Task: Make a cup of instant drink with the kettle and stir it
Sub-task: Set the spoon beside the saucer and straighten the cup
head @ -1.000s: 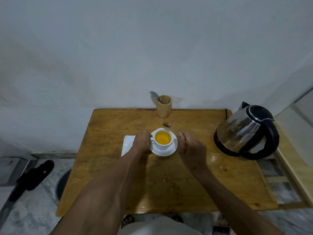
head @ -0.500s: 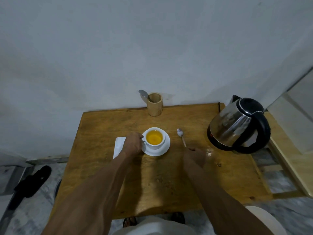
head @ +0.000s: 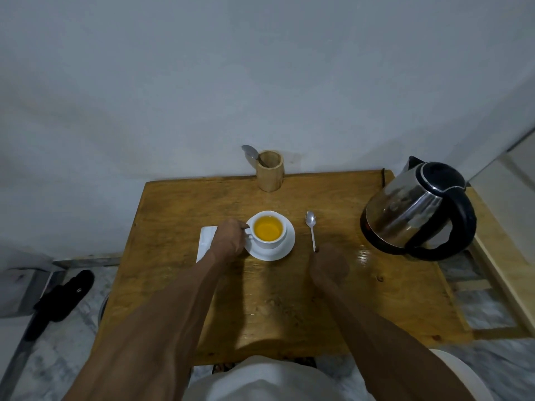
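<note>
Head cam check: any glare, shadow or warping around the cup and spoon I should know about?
Head view: dim, soft light; cup and spoon read clearly. Glare only on the wet table patch near the kettle. Both forearms cast broad shadows toward the near edge; the right hand is dark. Wide-angle lens bends the table edges; corners look soft.

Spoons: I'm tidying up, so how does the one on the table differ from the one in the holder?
The table spoon lies flat right of the cup, its handle end at the right hand. The holder spoon stands tilted in the wooden holder, only its bowl showing. Both look metal.
</note>
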